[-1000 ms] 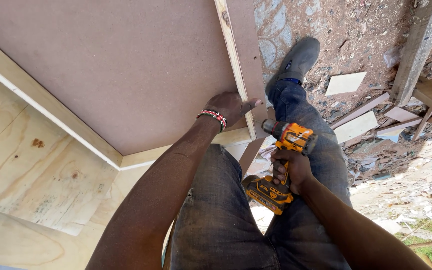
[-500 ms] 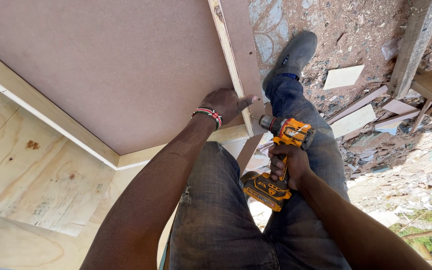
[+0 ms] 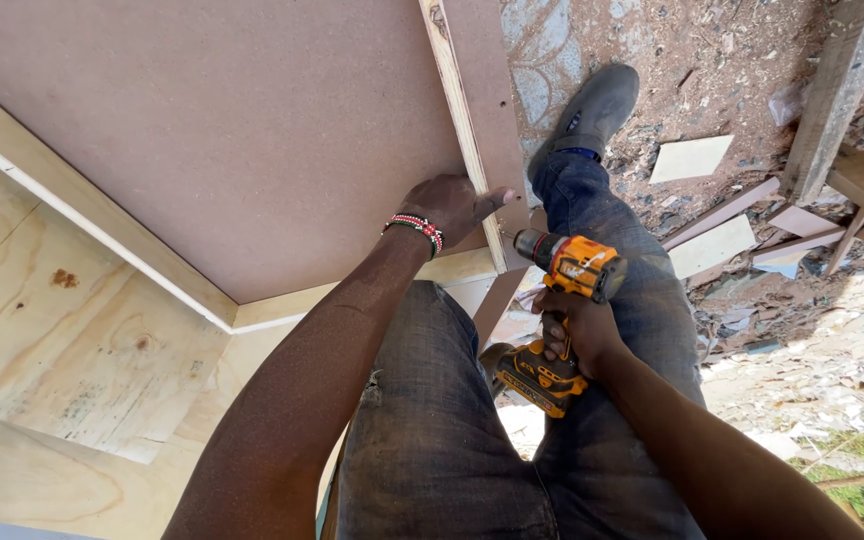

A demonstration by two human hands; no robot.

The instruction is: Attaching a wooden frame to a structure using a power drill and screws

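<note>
Cordless drill [image 3: 559, 310] sits gripped in the right hand [image 3: 580, 328], its tip seemingly touching the wooden batten [image 3: 462, 120] under the loosely spread left hand [image 3: 449, 208].

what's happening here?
A person is working on a wooden frame backed with a brown board. The left hand presses on the pale wood strip at the board's edge. The right hand holds a yellow cordless drill, its nose aimed at the strip's lower end.
</note>
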